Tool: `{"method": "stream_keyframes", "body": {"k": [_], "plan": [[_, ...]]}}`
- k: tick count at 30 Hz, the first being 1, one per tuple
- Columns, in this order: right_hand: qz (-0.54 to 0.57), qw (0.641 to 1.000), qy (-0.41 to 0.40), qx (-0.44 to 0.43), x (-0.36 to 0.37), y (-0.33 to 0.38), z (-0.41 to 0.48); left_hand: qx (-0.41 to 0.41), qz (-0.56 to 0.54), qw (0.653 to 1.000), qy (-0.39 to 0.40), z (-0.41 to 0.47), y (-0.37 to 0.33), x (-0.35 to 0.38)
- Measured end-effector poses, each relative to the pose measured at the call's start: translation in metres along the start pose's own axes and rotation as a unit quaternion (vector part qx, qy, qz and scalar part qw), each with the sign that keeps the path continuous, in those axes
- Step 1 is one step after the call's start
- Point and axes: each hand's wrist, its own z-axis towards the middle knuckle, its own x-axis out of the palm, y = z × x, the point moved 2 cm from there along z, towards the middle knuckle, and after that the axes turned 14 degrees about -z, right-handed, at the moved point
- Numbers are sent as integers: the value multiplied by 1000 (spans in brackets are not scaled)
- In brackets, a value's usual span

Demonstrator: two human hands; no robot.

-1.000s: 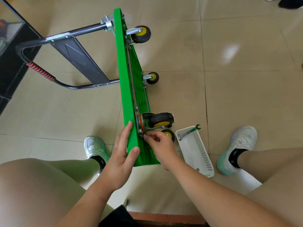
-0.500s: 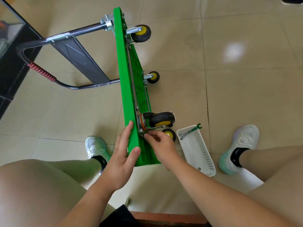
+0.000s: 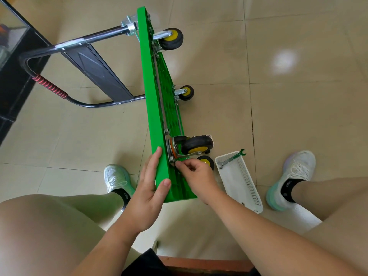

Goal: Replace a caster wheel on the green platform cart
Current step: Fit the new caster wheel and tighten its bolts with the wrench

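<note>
The green platform cart point(image 3: 157, 100) stands on its long edge on the tiled floor, with its wheels pointing right. My left hand point(image 3: 151, 188) steadies its near end, fingers straight along the flat side and thumb on the top edge. A black caster wheel point(image 3: 196, 146) with a yellow hub sits in a silver swivel bracket near that end. My right hand point(image 3: 194, 176) pinches a small fastener at the lower corner of the caster's mounting plate point(image 3: 171, 154). The fastener itself is hidden by my fingertips. Another wheel point(image 3: 207, 161) peeks out behind my right hand.
A white slotted tray point(image 3: 242, 183) lies on the floor to the right, with a green wrench point(image 3: 232, 158) across its far end. Two more casters point(image 3: 171, 38) point(image 3: 186, 92) stick out farther along the cart. The folded handle point(image 3: 49, 87) extends left toward a dark cabinet point(image 3: 12, 62). My shoes flank the cart.
My right hand's fingers have shifted slightly at the mounting plate's corner. My left hand and the cart stay where they were.
</note>
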Motion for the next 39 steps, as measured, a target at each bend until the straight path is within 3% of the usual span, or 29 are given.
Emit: {"method": "stream_keyframes", "body": {"k": [13, 19, 32, 39], "plan": [[22, 1000, -7, 13, 0, 0, 1, 10, 0, 1000, 3, 1, 0, 0], [-52, 999, -7, 9, -1, 1, 3, 13, 0, 1000, 2, 1, 1, 0], [-1, 1000, -9, 2, 2, -1, -2, 19, -2, 1000, 4, 1, 1, 0], [-61, 998, -17, 2, -1, 4, 1, 16, -4, 1000, 6, 1, 0, 0]]}}
